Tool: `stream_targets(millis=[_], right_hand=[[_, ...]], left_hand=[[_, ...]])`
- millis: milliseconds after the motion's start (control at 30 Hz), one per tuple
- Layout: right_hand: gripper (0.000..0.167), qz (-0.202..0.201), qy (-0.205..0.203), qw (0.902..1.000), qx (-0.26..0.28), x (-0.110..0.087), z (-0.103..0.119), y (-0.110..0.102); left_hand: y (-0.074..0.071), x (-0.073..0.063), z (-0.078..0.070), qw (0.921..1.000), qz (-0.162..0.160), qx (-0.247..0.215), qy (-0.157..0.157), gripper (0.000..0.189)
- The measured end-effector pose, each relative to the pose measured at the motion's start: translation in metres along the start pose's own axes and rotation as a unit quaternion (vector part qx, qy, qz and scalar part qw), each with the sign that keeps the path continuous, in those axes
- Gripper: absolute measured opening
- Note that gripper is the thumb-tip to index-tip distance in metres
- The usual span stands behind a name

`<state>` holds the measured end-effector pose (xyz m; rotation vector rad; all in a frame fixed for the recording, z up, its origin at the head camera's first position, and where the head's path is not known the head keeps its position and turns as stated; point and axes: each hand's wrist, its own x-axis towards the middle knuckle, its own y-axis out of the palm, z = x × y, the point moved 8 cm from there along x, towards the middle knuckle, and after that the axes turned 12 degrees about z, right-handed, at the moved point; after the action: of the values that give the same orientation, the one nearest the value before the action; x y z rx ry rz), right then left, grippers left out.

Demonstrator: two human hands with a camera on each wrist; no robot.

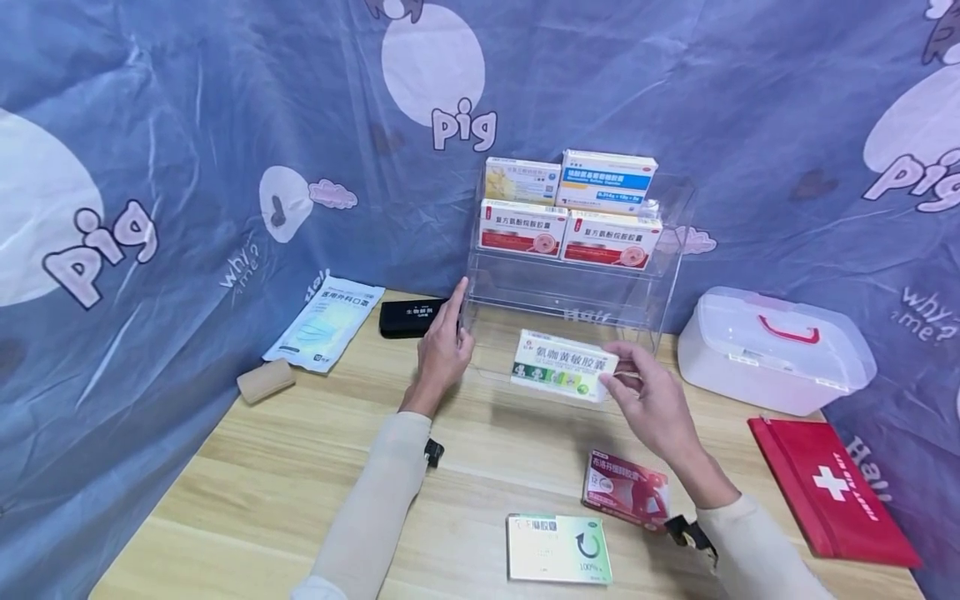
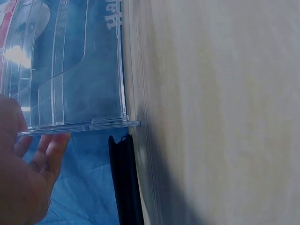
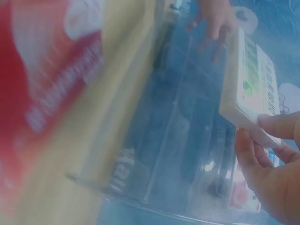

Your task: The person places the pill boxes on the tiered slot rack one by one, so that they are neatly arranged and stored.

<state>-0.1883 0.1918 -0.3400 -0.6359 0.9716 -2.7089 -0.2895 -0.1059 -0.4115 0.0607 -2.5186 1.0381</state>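
Observation:
My right hand (image 1: 654, 400) pinches a white-and-green medicine box (image 1: 564, 367) by its right end, thumb in front and fingers behind. The box is held up, slightly tilted, before the lower tier of a clear acrylic display stand (image 1: 555, 287). In the right wrist view the box (image 3: 255, 79) shows its end and printed front. My left hand (image 1: 444, 350) rests against the stand's left side with fingers extended; in the left wrist view its fingertips (image 2: 58, 143) touch the outside of the clear side panel. Its thumb is partly hidden there.
Upper tiers hold two red-and-white boxes (image 1: 522, 227), a yellow box (image 1: 521, 181) and a blue-and-white box (image 1: 607, 181). A red box (image 1: 626, 489) and pale green box (image 1: 559, 548) lie in front. Around are a mask packet (image 1: 324, 323), black case (image 1: 408, 318), tan roll (image 1: 266, 382), white bin (image 1: 772, 350) and red pouch (image 1: 832, 492).

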Motion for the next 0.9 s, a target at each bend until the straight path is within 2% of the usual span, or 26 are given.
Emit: stream_targets(millis=[233,500,600,733,900], right_hand=[[0.047,-0.091,-0.025,0.9956,-0.003,0.026,0.007,-0.033],[0.043,-0.157,-0.039,0.9855,-0.052,0.066,0.007,-0.054],[0.04,-0.163,-0.045,0.9829,-0.074,0.081,0.005,-0.052],[0.037,-0.145,-0.054,0.9837,-0.093,0.095,0.0,-0.044],[0.037,-0.129,-0.052,0.9842,-0.11,0.102,-0.006,-0.034]], left_hand=[[0.002,-0.001,0.0,1.0,0.001,0.0,0.002,0.091],[-0.001,-0.001,0.0,0.9999,-0.007,0.003,0.009,0.091],[-0.002,0.0,-0.001,0.9999,-0.008,0.005,0.013,0.091],[-0.002,0.0,-0.001,0.9998,-0.015,0.005,0.014,0.092],[0.0,0.0,0.0,0.9999,-0.01,0.003,0.01,0.092]])
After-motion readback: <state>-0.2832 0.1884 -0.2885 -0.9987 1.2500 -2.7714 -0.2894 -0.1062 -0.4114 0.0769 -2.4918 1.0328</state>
